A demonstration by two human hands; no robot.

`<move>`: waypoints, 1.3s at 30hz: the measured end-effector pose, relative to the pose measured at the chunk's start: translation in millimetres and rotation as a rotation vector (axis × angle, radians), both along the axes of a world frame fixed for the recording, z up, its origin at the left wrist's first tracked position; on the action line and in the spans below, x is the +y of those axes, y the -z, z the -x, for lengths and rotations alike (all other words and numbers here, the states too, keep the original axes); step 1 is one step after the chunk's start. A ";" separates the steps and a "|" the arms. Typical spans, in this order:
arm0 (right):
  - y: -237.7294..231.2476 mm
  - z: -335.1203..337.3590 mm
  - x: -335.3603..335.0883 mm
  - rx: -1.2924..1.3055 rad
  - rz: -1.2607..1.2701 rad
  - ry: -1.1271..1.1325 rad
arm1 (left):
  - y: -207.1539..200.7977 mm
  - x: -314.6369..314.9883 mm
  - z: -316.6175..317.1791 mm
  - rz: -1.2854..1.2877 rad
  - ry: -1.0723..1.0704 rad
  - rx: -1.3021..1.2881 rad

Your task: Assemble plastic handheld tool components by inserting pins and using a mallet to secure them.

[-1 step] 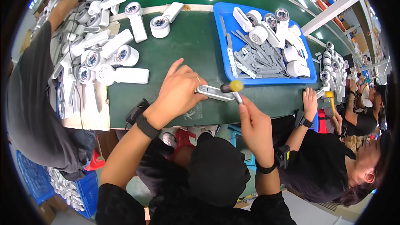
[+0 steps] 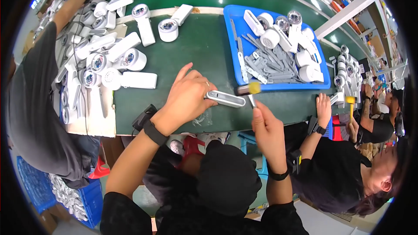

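Observation:
My left hand [image 2: 187, 93] is closed around one end of a white device handle [image 2: 226, 99] with a grey inset strip, holding it just over the green tabletop. The rest of that piece is hidden under my fingers. In my right hand [image 2: 267, 126], a small mallet [image 2: 251, 88] with a yellow and dark head is gripped by its thin handle. Its head, slightly blurred, hovers beyond the free end of the white handle, apart from it. A blue tray [image 2: 285, 86] lies just past the mallet, holding grey strips [image 2: 272, 65] and white round-headed devices [image 2: 270, 38].
Many white round-headed devices [image 2: 130, 59] are piled on the left, by a co-worker's arm [image 2: 72, 8]. To the right, another co-worker's hand [image 2: 323, 109] rests at the table edge, near a raised yellow mallet [image 2: 350, 101]. A person in a black cap [image 2: 228, 178] is below.
The mallet in my right hand has moved slightly right, away from the handle's end. My left hand keeps its place. The co-worker's yellow mallet on the right has shifted a little rightward.

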State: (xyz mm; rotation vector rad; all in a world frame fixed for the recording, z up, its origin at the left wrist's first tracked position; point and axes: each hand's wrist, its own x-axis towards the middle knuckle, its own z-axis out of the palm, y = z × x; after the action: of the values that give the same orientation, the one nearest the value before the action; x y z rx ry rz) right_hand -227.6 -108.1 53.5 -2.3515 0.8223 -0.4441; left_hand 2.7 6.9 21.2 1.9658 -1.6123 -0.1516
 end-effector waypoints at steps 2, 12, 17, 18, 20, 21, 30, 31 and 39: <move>13.2 -0.1 -16.4 -0.244 -0.775 0.110 | -3.0 -0.7 -3.7 -0.027 0.003 -0.006; 56.0 -3.9 -62.9 -0.573 -1.074 0.093 | -57.8 -5.7 -46.7 -0.383 -0.113 0.397; 59.6 1.0 -63.3 -0.563 -1.029 0.081 | -94.6 -25.0 -101.7 -0.411 -0.236 0.309; 58.5 1.5 -64.3 -0.528 -1.001 0.065 | -99.7 -31.5 -119.0 -0.359 -0.279 0.267; 55.6 -0.4 -64.1 -0.504 -0.989 0.078 | -112.6 -50.4 -153.4 -0.265 -0.360 0.065; 54.4 0.1 -63.5 -0.482 -0.978 0.074 | -110.6 -61.2 -175.8 -0.205 -0.410 0.091; 51.4 -1.5 -59.3 -0.423 -0.958 0.085 | -58.2 -159.2 -307.6 -0.360 -0.900 -0.184; 49.9 -1.7 -58.2 -0.419 -0.940 0.077 | -47.8 -161.1 -326.1 -0.355 -0.909 -0.195; 48.5 3.0 -62.6 -0.398 -0.907 0.088 | -15.0 -172.9 -349.4 -0.302 -0.879 -0.221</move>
State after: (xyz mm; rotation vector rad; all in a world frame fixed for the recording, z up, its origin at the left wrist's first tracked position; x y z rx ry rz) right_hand -230.7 -170.7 5.1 -1.3426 0.7237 -0.4322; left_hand 352.1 -166.0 36.2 2.8173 -0.7283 0.1876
